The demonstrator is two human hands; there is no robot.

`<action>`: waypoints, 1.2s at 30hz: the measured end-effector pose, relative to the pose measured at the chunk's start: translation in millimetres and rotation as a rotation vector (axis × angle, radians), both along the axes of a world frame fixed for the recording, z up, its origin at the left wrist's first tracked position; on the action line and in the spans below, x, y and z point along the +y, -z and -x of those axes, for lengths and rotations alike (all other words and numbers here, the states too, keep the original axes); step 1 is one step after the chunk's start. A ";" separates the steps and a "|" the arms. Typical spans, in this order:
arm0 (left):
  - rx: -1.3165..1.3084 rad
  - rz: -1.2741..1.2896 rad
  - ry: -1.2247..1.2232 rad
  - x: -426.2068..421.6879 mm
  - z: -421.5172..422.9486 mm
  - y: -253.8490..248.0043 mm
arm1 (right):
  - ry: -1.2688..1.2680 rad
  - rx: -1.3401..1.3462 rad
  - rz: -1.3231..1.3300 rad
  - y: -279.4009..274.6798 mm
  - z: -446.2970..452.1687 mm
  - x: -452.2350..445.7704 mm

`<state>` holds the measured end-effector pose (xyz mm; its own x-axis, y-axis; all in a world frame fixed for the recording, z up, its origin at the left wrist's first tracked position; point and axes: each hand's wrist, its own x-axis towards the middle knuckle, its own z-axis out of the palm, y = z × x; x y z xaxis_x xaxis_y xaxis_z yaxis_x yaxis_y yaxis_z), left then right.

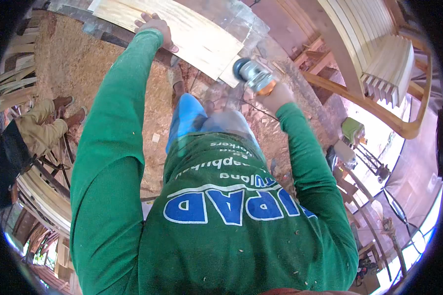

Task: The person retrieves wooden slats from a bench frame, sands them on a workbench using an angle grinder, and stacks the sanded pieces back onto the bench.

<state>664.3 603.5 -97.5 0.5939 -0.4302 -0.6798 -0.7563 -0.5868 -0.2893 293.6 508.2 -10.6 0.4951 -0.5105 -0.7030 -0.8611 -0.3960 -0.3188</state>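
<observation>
My left hand (155, 30) lies flat near the front edge of a pale wooden board (202, 39), fingers spread. The board rests on a worn work surface (248, 22). In my right hand (277, 96) is an angle grinder (256, 76), grey with an orange section. Its dark round disc end is at the board's right end; whether it touches the wood I cannot tell. The grinder and right hand are slightly blurred, and the fingers are partly hidden by the tool.
Slatted wooden furniture (374, 54) with a curved frame stands close on the right. Sawdust and wood scraps cover the ground (108, 44). At the left is another person, whose trousers (44, 120) and shoes show. A green object (352, 129) sits low at the right.
</observation>
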 end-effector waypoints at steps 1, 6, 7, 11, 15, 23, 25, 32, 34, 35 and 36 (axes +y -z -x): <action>0.002 0.005 0.003 1.7 -0.7 0.9 | -0.068 0.008 0.030 8.1 3.5 6.2; -0.014 0.025 0.004 4.9 -3.6 12.9 | -0.028 -0.078 0.056 21.9 7.8 -2.2; -0.002 0.006 0.025 5.4 -3.9 15.0 | 0.036 -0.092 0.031 20.1 6.9 -13.4; 0.047 -0.065 0.087 -1.0 -8.0 13.1 | 0.028 -0.122 0.046 14.1 7.9 -8.2; -0.014 0.029 0.071 7.0 -10.3 29.2 | -0.089 -0.048 0.138 33.9 19.3 1.9; -0.025 -0.058 0.102 -1.3 -6.8 19.9 | -0.054 -0.139 0.084 36.2 28.4 25.1; -0.019 -0.067 0.100 -2.2 -5.2 17.0 | -0.077 -0.141 0.027 30.0 27.6 26.4; -0.021 -0.033 0.094 0.8 -5.0 18.6 | -0.154 -0.102 0.106 60.5 25.0 -9.2; 0.005 -0.069 0.110 -2.4 -3.6 11.8 | -0.159 -0.085 0.184 37.5 13.2 -19.5; 0.022 -0.087 0.112 -4.2 -2.2 6.6 | -0.098 -0.052 0.153 37.2 14.0 -19.5; 0.044 -0.107 0.104 -7.2 0.7 -2.7 | -0.035 -0.023 0.123 38.2 13.4 -20.5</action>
